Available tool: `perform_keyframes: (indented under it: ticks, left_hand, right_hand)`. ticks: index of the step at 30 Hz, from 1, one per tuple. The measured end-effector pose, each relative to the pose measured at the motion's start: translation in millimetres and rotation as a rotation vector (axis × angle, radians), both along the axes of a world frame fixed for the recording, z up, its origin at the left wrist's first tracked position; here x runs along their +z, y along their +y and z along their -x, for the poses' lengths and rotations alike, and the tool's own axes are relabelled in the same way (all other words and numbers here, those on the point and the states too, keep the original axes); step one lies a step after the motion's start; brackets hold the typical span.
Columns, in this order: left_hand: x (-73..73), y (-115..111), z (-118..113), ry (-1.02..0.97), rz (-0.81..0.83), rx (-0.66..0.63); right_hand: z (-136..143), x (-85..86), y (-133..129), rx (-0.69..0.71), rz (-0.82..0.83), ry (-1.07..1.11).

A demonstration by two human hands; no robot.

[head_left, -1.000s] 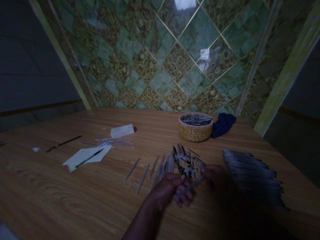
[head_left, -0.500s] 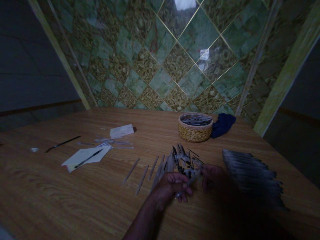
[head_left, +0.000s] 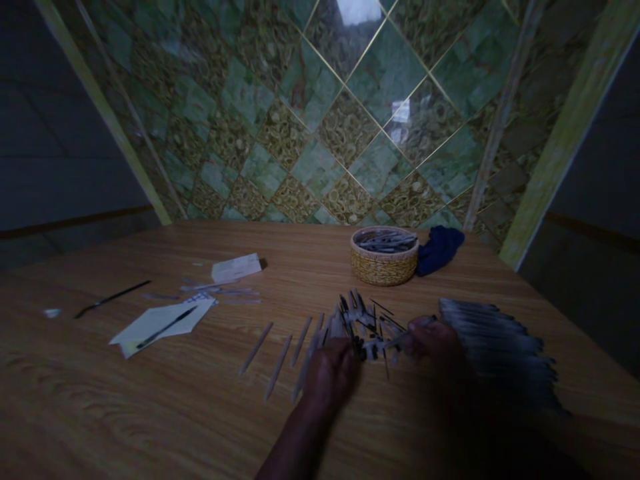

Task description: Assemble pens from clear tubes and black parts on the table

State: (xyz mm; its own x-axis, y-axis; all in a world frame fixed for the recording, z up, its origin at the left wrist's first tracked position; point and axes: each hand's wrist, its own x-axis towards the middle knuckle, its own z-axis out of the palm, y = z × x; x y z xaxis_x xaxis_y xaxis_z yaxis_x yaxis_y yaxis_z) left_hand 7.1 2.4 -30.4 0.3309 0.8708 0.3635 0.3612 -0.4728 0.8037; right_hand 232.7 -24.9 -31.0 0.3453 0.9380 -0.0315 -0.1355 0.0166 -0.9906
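Wood-grain worktop (head_left: 150,420), twd near edge: R hand (head_left: 433,339) grips pen barrel (head_left: 399,340), L hand (head_left: 330,368) by loose pen parts (head_left: 371,350), grip unclear; best steady barrel, pick parts singly.

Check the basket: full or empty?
Not empty; the basket looks nearly full. Grey sticks pile up to its rim; depth below is hidden.

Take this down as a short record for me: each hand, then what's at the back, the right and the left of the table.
Left hand: at the loose small parts, grip unclear
Right hand: holding a slim pale tube
Back: woven basket of slim pieces, beside dark blue cloth
Right: row of dark-tipped sticks, blurred
Left: pen on paper; white box beyond
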Motion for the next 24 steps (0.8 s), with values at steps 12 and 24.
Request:
perform_keyframes:
  ticks: [12,24]
  left_hand:
    - [-15.1,-0.4,-34.8,0.724,-0.393,-0.088]
    - [0.3,-6.2,-30.8,0.085,-0.09,-0.066]
  right_hand:
    - [3.5,0.9,1.1,-0.053,-0.08,-0.049]
    - [3.0,-4.9,4.3,0.004,-0.05,0.005]
